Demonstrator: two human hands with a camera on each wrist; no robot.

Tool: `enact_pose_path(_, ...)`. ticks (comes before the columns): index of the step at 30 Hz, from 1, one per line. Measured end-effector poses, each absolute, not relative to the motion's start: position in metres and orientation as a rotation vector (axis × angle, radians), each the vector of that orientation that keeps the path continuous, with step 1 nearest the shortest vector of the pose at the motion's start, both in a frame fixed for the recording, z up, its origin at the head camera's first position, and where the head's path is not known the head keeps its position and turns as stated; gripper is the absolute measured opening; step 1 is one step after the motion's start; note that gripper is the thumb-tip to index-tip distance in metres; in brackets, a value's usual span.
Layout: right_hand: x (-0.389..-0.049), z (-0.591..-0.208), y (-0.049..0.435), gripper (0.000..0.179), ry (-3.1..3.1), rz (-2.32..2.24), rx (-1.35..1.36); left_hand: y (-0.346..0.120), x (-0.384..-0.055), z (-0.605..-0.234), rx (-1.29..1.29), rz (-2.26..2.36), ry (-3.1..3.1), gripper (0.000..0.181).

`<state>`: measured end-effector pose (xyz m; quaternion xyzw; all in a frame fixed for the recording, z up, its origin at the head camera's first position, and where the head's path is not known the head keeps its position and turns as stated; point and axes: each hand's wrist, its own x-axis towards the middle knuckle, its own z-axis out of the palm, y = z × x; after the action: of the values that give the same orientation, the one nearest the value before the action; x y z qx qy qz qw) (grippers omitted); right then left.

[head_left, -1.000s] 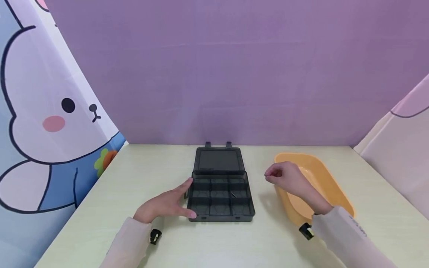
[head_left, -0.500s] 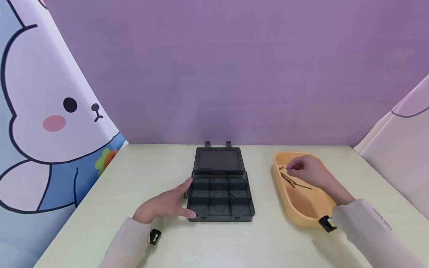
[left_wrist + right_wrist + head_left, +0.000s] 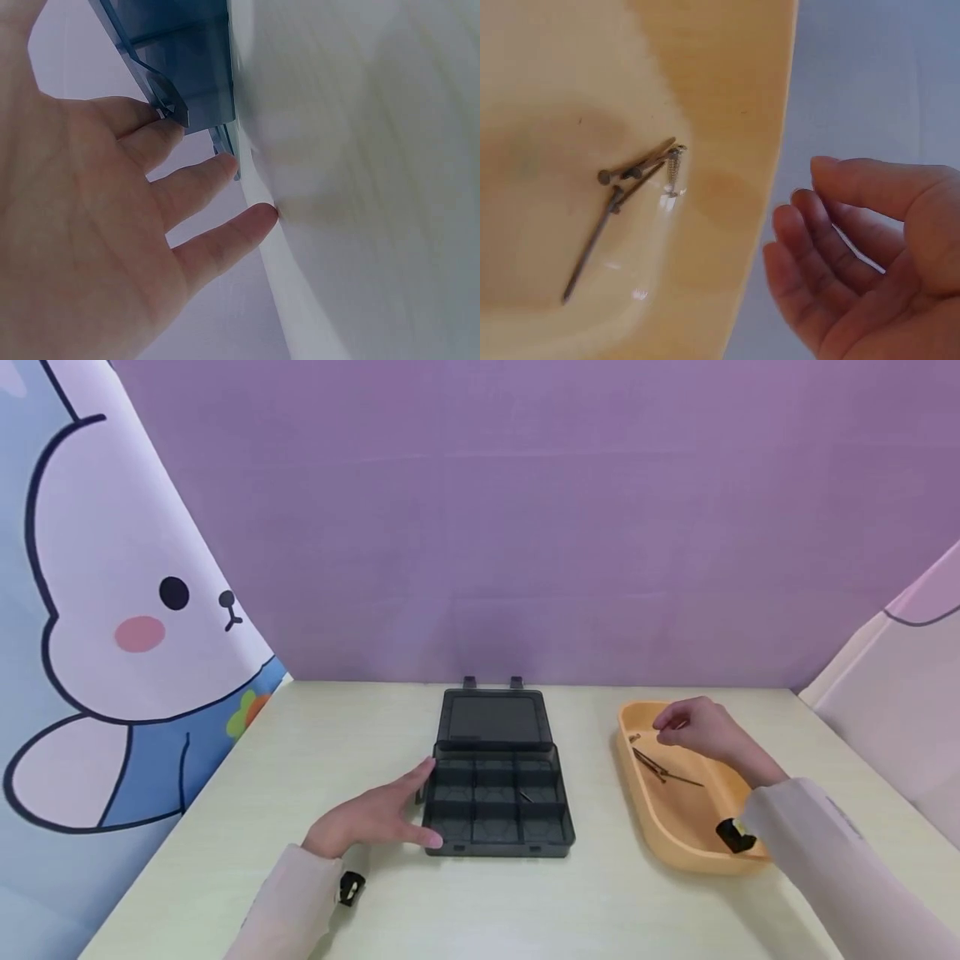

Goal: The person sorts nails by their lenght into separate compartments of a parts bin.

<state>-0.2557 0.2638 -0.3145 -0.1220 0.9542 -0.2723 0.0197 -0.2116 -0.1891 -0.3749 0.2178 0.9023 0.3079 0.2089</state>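
A dark translucent compartment box (image 3: 495, 850) lies with its lid (image 3: 495, 718) folded back. One small, thin dark piece (image 3: 527, 797), too small to identify, is in its middle-row right compartment. My left hand (image 3: 375, 814) rests against the box's left side, fingers spread and thumb at the front corner. Over the far part of a yellow-orange tray (image 3: 682, 822) hovers my right hand (image 3: 705, 728), its fingers loosely bent and no item visible between them. Several nails (image 3: 591, 247) lie in the tray near the wall, with a threaded screw (image 3: 673, 171) beside them.
The pale tabletop (image 3: 315, 727) carries both box and tray. A purple cloth (image 3: 495, 527) hangs behind it. To the left is a cloth with a cartoon rabbit (image 3: 97, 568), and a pale cloth (image 3: 900, 710) is on the right.
My right hand has moved from above the tray's left edge rightward into the tray, then risen slightly above it, uncovering the nails. The left hand keeps its place at the box.
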Motion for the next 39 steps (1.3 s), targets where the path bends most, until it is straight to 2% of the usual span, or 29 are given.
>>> enact_pose_path(8,-0.282,-0.34,0.272,0.025,2.889,-0.863,-0.461,-0.19,-0.21,-0.378,0.611,0.868,2.51,0.113)
enact_pose_path(20,-0.289,-0.359,0.275,0.04,2.905,-0.768,-0.53,-0.188,-0.21,-0.379,0.617,0.868,2.509,0.111)
enact_pose_path(39,-0.295,-0.378,0.279,0.033,2.957,-0.742,-0.452,-0.188,-0.211,-0.378,0.603,0.864,2.504,0.112)
